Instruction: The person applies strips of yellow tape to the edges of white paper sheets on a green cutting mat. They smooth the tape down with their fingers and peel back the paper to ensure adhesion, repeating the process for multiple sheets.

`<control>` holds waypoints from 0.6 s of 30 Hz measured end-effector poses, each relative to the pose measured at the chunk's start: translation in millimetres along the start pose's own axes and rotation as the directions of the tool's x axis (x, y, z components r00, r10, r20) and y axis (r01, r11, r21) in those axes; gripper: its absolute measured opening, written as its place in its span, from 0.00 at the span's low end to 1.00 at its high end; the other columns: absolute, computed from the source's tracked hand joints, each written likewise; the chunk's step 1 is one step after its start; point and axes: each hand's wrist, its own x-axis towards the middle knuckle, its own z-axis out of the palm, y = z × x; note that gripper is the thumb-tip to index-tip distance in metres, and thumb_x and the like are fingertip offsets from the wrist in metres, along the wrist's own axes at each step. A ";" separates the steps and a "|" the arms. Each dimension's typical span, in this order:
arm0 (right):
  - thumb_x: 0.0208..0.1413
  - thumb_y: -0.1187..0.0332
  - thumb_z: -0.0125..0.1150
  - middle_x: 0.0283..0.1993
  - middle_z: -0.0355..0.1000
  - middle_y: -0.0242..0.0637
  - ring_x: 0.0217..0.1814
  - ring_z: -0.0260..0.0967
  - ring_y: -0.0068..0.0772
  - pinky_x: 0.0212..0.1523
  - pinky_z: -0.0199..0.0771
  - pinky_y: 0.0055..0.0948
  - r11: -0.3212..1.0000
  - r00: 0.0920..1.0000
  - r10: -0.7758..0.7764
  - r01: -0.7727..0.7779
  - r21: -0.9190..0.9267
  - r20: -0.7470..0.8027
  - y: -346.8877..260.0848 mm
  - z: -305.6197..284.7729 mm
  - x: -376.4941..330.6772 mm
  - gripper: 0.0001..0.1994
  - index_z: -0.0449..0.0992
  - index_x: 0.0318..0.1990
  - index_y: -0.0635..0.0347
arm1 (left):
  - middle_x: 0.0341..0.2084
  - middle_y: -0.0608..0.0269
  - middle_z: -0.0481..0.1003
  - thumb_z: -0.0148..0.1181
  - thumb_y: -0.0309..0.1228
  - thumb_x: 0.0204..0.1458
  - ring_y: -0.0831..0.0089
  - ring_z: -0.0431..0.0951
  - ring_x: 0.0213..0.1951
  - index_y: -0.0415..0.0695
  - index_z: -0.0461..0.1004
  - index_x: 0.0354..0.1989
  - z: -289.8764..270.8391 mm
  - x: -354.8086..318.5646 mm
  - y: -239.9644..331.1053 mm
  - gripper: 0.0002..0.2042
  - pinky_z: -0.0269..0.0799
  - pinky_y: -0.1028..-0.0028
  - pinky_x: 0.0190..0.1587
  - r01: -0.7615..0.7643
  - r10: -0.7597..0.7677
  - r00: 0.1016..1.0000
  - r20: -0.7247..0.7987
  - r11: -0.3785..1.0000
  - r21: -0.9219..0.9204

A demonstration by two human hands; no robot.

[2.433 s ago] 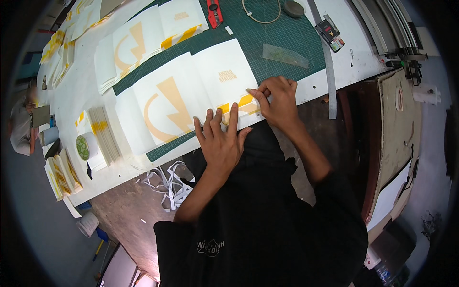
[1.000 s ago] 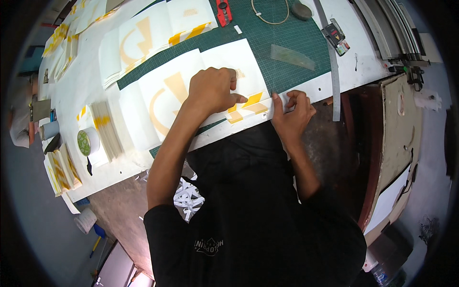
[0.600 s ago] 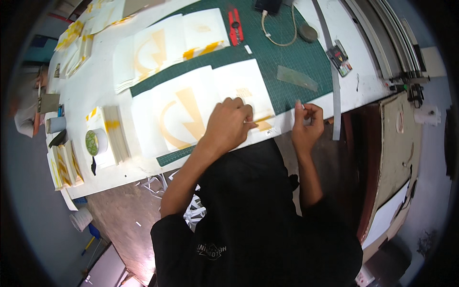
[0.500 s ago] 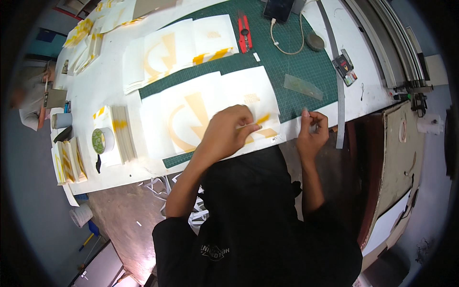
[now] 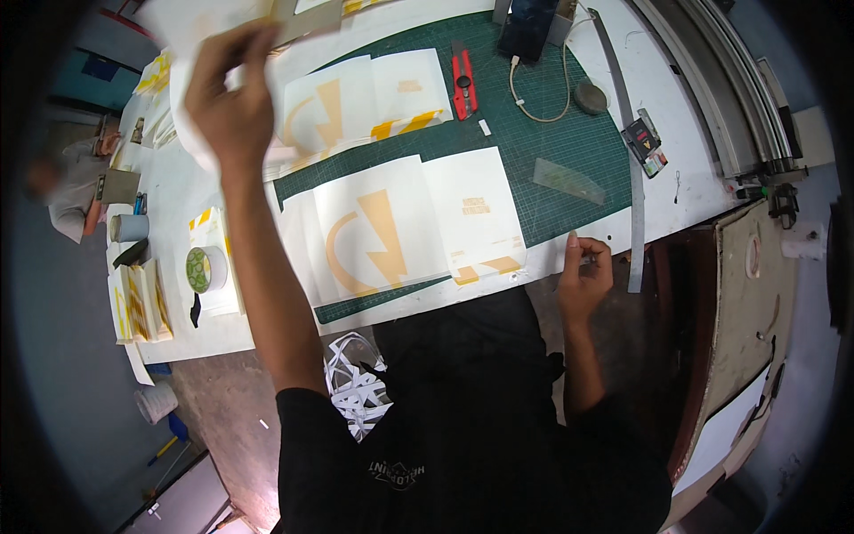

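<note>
Left hand (image 5: 233,93) is hovering above the back-left part of the white table (image 5: 694,178), fingers bent and motion-blurred. A pale blurred sheet (image 5: 197,28) is showing right behind it — can't tell if the fingers are gripping it. Right hand (image 5: 584,278) is hanging at the front edge, thumb up and fingers curling loosely; can't tell if it's pinching anything small.

Main piece, a creased white printed sheet (image 5: 405,227) with an orange-tan bolt shape, is lying flat on the front of the green cutting mat (image 5: 534,142), running close to the table edge. Its right end is sitting near the right hand, not touching.

Behind it, a stack of similar sheets (image 5: 409,78) is lying on the mat. Red cutter (image 5: 463,82) is lying just right of that stack, with a small white block (image 5: 484,127) below it. Clear strip (image 5: 569,182) is lying further right — cable (image 5: 535,117) and dark round puck (image 5: 590,98) are sitting behind it. Metal ruler (image 5: 637,218) is overhanging the front edge. Green-centred tape roll (image 5: 205,269) is standing at left. A co-worker (image 5: 78,194) is sitting or standing at far left.
</note>
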 end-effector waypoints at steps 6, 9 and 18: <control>0.63 0.77 0.70 0.37 0.75 0.33 0.39 0.69 0.23 0.44 0.69 0.26 0.978 0.973 -0.204 0.207 -0.026 0.107 -10.3 -0.6 -7.7 0.05 0.78 0.39 0.65 | 0.36 0.58 0.82 0.66 0.29 0.57 0.54 0.84 0.39 0.48 0.88 0.40 95.6 -50.0 -41.3 0.06 0.79 0.60 0.46 -0.084 -0.025 0.832 0.554 0.982 0.171; 0.58 0.76 0.73 0.33 0.77 0.37 0.41 0.72 0.39 0.48 0.68 0.38 0.985 0.975 -0.173 0.173 0.010 0.137 -16.4 -3.2 -8.0 0.06 0.78 0.36 0.62 | 0.37 0.53 0.83 0.65 0.37 0.61 0.51 0.84 0.40 0.46 0.88 0.40 116.4 -96.9 -57.3 0.10 0.79 0.57 0.48 0.010 -0.239 0.642 0.729 0.953 0.303; 0.54 0.71 0.76 0.56 0.77 0.38 0.62 0.70 0.44 0.63 0.67 0.51 0.762 0.479 -0.556 0.620 0.187 0.680 -35.1 -1.1 23.0 0.14 0.83 0.47 0.59 | 0.40 0.50 0.83 0.68 0.40 0.61 0.51 0.82 0.43 0.39 0.85 0.45 83.9 -126.1 1.3 0.15 0.76 0.58 0.49 0.070 -0.197 0.722 0.664 0.975 0.213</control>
